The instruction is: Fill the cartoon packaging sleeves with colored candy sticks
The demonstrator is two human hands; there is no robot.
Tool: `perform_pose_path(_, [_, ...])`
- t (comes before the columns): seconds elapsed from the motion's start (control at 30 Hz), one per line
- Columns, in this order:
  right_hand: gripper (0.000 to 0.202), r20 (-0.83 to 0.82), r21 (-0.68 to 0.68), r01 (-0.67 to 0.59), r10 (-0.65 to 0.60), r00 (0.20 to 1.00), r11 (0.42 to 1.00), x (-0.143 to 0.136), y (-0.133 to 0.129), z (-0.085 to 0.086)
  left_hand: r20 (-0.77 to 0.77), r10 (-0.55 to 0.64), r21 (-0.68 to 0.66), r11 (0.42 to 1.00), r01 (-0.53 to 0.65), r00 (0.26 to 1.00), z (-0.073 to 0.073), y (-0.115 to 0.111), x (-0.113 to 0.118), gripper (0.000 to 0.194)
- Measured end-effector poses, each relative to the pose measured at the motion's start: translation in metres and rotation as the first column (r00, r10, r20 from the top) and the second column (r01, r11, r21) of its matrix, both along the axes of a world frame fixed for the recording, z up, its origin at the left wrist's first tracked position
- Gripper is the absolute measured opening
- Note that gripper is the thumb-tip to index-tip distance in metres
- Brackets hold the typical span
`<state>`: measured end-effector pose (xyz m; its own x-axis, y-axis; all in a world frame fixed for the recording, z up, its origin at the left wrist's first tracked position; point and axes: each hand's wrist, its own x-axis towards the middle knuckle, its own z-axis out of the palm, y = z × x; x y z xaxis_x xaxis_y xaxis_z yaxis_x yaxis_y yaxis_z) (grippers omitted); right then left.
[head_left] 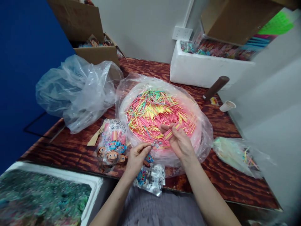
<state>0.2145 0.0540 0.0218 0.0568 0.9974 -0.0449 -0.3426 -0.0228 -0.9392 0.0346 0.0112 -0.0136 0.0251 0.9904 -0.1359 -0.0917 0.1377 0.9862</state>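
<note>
My right hand (180, 141) holds a small bundle of pink and yellow sticks (172, 131) over a wide, plastic-lined round container (122, 108). Loose pink, yellow and green sticks (160, 117) fill that container. At its near edge my left hand (138, 155) pinches a small printed clear packet (148, 159) between thumb and fingers. Left of this hand lies a pile of packets (113, 146) with cartoon faces and pink sticks showing inside. Flat printed packets (151, 179) lie at the table's front edge, below my hands.
Crumpled clear plastic (82, 91) and an open cardboard box (96, 55) are at the left. A white foam box (197, 70), brown tube (216, 88), paper cup (227, 106) and plastic bag (235, 157) stand or lie at the right. A foam tray (96, 185) is lower left.
</note>
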Motion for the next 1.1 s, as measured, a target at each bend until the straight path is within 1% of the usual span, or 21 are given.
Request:
perform_pose_path(0.07, [0.021,-0.147,-0.018,-0.011,0.008,0.989,1.000,-0.015,0.001,0.006,-0.002,-0.003,-0.006,1.000,0.003,1.000,0.002,0.000,0.002,0.017])
perform_pose_path(0.17, [0.021,-0.262,-0.046,-0.064,0.050,0.964,0.997,-0.029,-0.004,0.008,0.000,0.004,-0.040,0.999,-0.004,1.000,0.003,-0.001,0.002,0.020])
perform_pose_path(0.27, [0.019,-0.291,-0.059,-0.094,0.073,0.954,0.994,-0.032,-0.013,0.008,0.008,0.021,-0.072,0.997,-0.021,1.000,0.001,-0.002,0.000,0.023])
perform_pose_path(0.37, [0.016,-0.302,-0.068,-0.068,0.044,0.952,0.995,-0.029,-0.019,0.008,0.030,0.008,-0.065,0.998,-0.006,1.000,-0.003,-0.003,0.000,0.021])
perform_pose_path(0.43, [0.016,-0.280,-0.070,-0.060,0.039,0.959,0.996,-0.028,-0.021,0.009,0.045,-0.014,-0.056,0.998,0.016,0.999,-0.005,-0.003,0.001,0.020])
perform_pose_path(0.53, [0.018,-0.173,-0.096,-0.063,0.045,0.984,0.993,-0.031,-0.026,0.009,0.055,-0.032,-0.022,0.999,0.033,0.998,-0.005,-0.004,0.003,0.018])
perform_pose_path(0.6, [0.020,-0.032,-0.096,-0.069,0.066,0.997,0.993,-0.035,-0.032,0.010,0.054,-0.032,0.002,0.999,0.032,0.998,-0.004,-0.005,0.003,0.017])
perform_pose_path(0.67, [0.025,0.134,-0.068,-0.132,0.140,0.981,0.989,-0.037,-0.039,0.013,0.058,-0.036,-0.005,0.999,0.037,0.998,-0.003,-0.007,0.000,0.018])
perform_pose_path(0.73, [0.037,0.246,-0.038,-0.198,0.202,0.948,0.979,-0.038,-0.047,0.017,0.074,-0.040,-0.034,0.999,0.043,0.996,-0.003,-0.008,-0.003,0.021])
perform_pose_path(0.8, [0.045,0.319,0.003,-0.164,0.154,0.935,0.986,-0.039,-0.053,0.020,0.099,-0.023,-0.052,0.998,0.028,0.995,-0.002,-0.008,-0.005,0.022])
perform_pose_path(0.83, [0.043,0.370,0.034,-0.129,0.107,0.923,0.991,-0.041,-0.056,0.021,0.112,-0.011,-0.052,0.999,0.017,0.994,-0.002,-0.008,-0.006,0.021])
perform_pose_path(0.9, [0.030,0.500,0.114,-0.090,0.021,0.866,0.989,-0.045,-0.061,0.020,0.135,0.011,-0.034,0.999,-0.007,0.991,-0.001,-0.007,-0.007,0.020])
perform_pose_path(0.93, [0.024,0.562,0.148,-0.101,0.001,0.827,0.984,-0.047,-0.063,0.019,0.146,0.016,-0.023,1.000,-0.013,0.989,-0.001,-0.006,-0.008,0.019])
perform_pose_path(1.0, [0.020,0.633,0.183,-0.155,0.004,0.774,0.971,-0.053,-0.068,0.018,0.172,0.017,-0.013,1.000,-0.015,0.985,0.001,-0.006,-0.009,0.016])
perform_pose_path(1.03, [0.023,0.636,0.186,-0.182,0.023,0.771,0.966,-0.055,-0.071,0.018,0.181,0.019,-0.019,1.000,-0.016,0.983,0.001,-0.006,-0.011,0.015])
perform_pose_path(1.1, [0.033,0.600,0.164,-0.229,0.088,0.795,0.959,-0.055,-0.074,0.017,0.188,0.013,-0.047,0.999,-0.004,0.982,0.003,-0.007,-0.018,0.014])
